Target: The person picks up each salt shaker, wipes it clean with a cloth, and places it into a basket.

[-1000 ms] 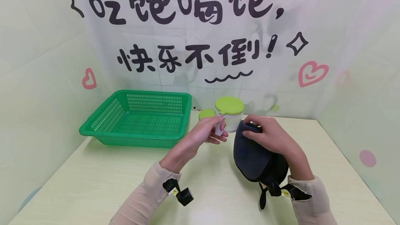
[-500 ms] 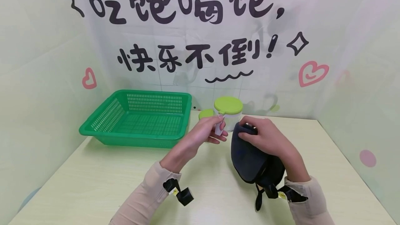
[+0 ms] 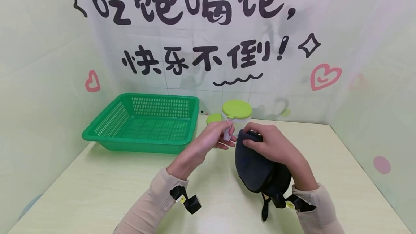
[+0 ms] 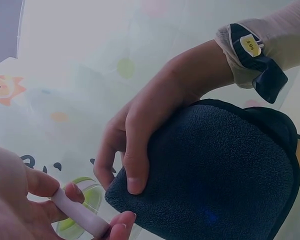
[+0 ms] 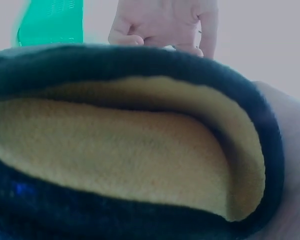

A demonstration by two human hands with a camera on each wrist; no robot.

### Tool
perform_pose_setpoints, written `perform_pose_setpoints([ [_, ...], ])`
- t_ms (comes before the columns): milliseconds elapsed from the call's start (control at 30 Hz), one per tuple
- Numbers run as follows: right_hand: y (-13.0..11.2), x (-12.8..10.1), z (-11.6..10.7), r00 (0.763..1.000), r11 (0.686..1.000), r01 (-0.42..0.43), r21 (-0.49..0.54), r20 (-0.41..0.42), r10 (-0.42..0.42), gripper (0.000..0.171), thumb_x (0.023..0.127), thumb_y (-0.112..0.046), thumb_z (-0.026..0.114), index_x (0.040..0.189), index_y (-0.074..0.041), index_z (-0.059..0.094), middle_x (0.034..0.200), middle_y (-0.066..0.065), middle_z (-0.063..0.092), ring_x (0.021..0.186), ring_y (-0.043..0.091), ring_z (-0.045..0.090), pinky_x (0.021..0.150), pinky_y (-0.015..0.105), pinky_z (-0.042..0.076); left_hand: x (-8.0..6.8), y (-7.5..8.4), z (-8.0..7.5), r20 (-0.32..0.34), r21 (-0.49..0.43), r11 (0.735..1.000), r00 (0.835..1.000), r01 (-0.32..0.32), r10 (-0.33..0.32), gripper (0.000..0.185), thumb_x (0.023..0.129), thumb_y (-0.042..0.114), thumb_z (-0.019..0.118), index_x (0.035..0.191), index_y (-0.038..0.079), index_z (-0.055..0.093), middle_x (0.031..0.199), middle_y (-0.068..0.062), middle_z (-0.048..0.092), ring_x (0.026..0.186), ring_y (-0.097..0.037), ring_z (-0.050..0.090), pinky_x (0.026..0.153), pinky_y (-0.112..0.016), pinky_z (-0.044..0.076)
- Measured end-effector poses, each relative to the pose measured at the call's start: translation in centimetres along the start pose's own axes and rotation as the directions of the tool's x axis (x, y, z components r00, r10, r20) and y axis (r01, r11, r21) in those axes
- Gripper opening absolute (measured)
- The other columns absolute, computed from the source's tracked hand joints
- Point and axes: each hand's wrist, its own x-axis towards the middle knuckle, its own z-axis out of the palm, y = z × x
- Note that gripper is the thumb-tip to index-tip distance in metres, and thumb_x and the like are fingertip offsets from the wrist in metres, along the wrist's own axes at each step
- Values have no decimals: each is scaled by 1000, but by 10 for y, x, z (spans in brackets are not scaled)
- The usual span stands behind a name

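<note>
Our left hand (image 3: 217, 135): fingers curled round handle (image 3: 228, 133) of green-lidded jug (image 3: 237, 110) | our right hand (image 3: 272, 143): thumb and fingers pinching dark tan-lined cloth item (image 3: 253, 169) | green basket (image 3: 143, 146): left of jug.

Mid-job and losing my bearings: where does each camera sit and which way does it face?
Head: on the head, facing forward and down at the table; left grip, right grip and both sleeves show.
Left wrist: on that wrist, facing the dark fabric item; left grip at lower left, right grip and sleeve beyond.
Right wrist: on that wrist, facing the item's tan-lined opening; a grip shows at top, left or right unclear.
Shared: head and left wrist both show the white handle.
</note>
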Motion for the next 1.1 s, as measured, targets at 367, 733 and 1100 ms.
perform_pose_setpoints([
  [367,-2,2,4,1000,1000,-17,-14,12,17,16,94,-22,73,110,-22,71,93,-5,72,83,13,62,82,38,52,1,-2,0,-11,-1,1000,1000,1,-1,38,108,37,42,94,7,59,92,-6,71,87,-19,74,76,-28,56],
  [733,5,-2,-3,1000,999,-28,-18,-3,28,19,94,-22,73,114,-22,72,102,0,75,89,17,63,85,42,53,3,-2,-2,-20,-21,1000,1000,8,-8,38,107,38,43,86,10,57,88,-6,70,91,-29,74,75,-27,56],
  [1100,8,-3,-9,999,998,-49,-29,-5,49,17,94,-22,74,111,-23,72,103,-1,74,95,21,64,88,46,52,6,-1,-7,-12,-21,1000,1000,8,-8,40,106,37,42,74,14,51,78,-2,69,73,-15,72,69,-25,54],
])
